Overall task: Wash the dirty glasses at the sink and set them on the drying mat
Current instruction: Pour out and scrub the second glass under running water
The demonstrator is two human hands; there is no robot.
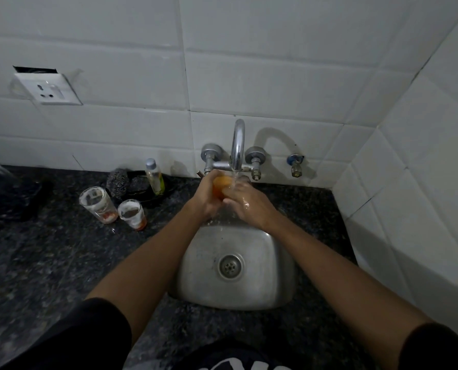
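Observation:
Both my hands meet under the running tap (237, 145) at the back of the steel sink (265, 265). My left hand (205, 201) grips a glass with an orange tint (220, 186), tilted toward the water stream. My right hand (245, 202) is wet and wraps the glass's other end. Two dirty glasses stand on the dark counter to the left: a taller one (97, 204) and a shorter one (132, 214), both with white film and red residue at the bottom.
Behind the glasses lie a steel scrubber (118, 183), a dark dish (142, 188) and a small soap bottle (155, 177). A dark object (11, 198) sits at the far left. A tiled wall closes the right side. A wall socket (48, 89) is upper left.

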